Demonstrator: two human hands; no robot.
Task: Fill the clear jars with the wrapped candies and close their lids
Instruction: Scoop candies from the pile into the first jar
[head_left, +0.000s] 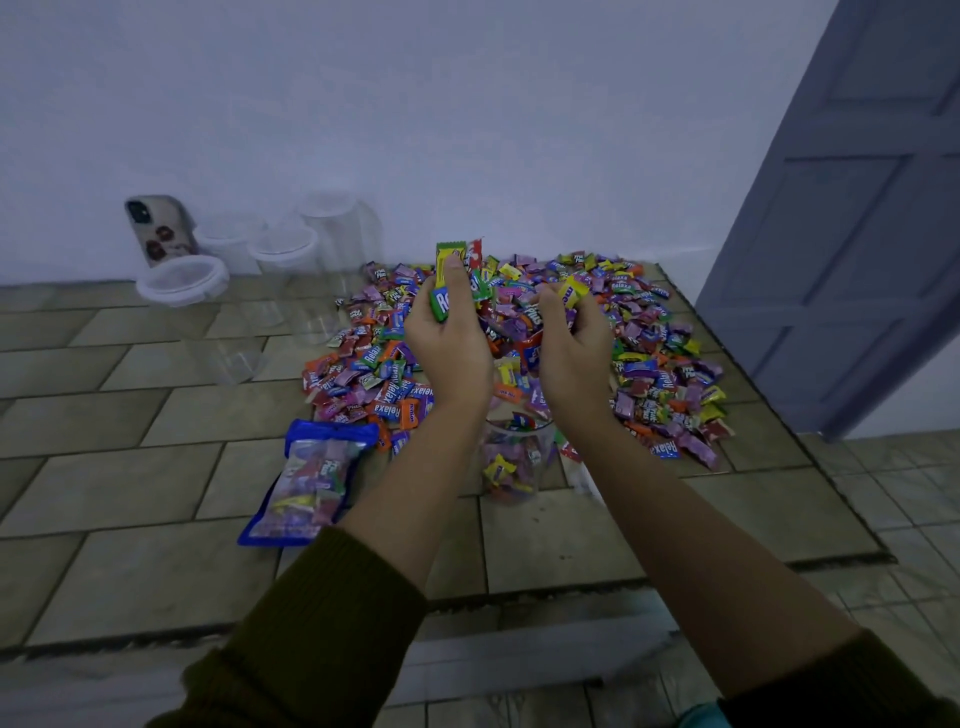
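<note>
- Where the wall (467, 130) meets the tiled surface (130, 441), far left of the candy heap (665, 374), a phone (158, 228) in a patterned case leans upright against the wall.
- Just right of the phone, still well left of the heap, stand four clear jars (182, 283) with white tops, grouped close together; the rightmost one almost reaches the heap's far left corner.
- At the heap's near left corner lies a blue bag (306, 478) with a clear window, wrapped sweets showing inside, its top edge touching the heap.
- Over the middle of the heap the left hand (449, 343) is raised, fingers curled round a fistful of candies (444, 299); green and yellow wrappers stick up past the fingertips.
- At the heap's near edge, below and between the two wrists, stands an open jar (514, 457), its mouth uncovered and partly filled with mixed wrapped sweets.
- Just right of the left hand, apart from it, the right hand (571, 348) hangs over the heap with fingers bent, pinching a yellow candy (571, 291) at its tips.
- Both forearms are bare, with dark olive sleeves (322, 623) pushed back.
- Beyond the heap's right side stands a grey-blue panelled door (857, 208).
</note>
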